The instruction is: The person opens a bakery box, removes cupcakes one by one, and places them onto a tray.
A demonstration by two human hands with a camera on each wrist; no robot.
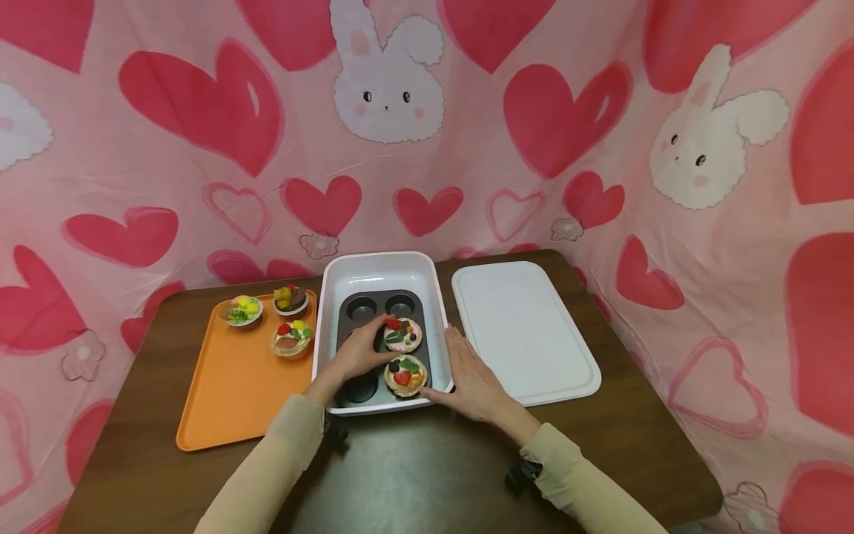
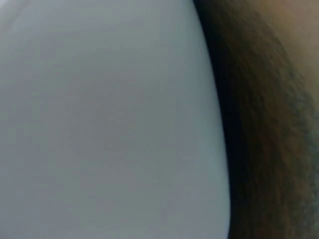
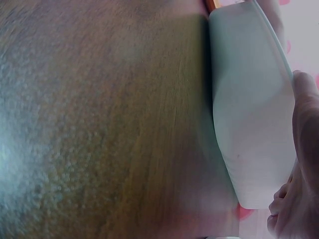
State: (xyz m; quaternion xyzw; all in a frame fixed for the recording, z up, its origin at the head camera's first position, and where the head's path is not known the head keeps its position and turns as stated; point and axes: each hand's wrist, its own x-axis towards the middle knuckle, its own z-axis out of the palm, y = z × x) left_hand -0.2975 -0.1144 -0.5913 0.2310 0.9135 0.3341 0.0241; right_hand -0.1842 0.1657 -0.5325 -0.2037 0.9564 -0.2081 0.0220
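Observation:
In the head view a dark muffin tin lies inside a deep white container. A tart topped with fruit is in the tin's right column, middle row. My left hand reaches over the tin and pinches this tart at its left side between fingers and thumb. A second fruit tart is in the near right cup. My right hand rests along the container's right side with straight fingers, its thumb at the near rim. The left wrist view shows mostly blurred white wall.
On the left lies an orange tray bearing a tart with green and yellow topping, a dark-topped tart and a pale-crusted tart. A white board lies right of the container. A patterned curtain hangs behind the wooden table.

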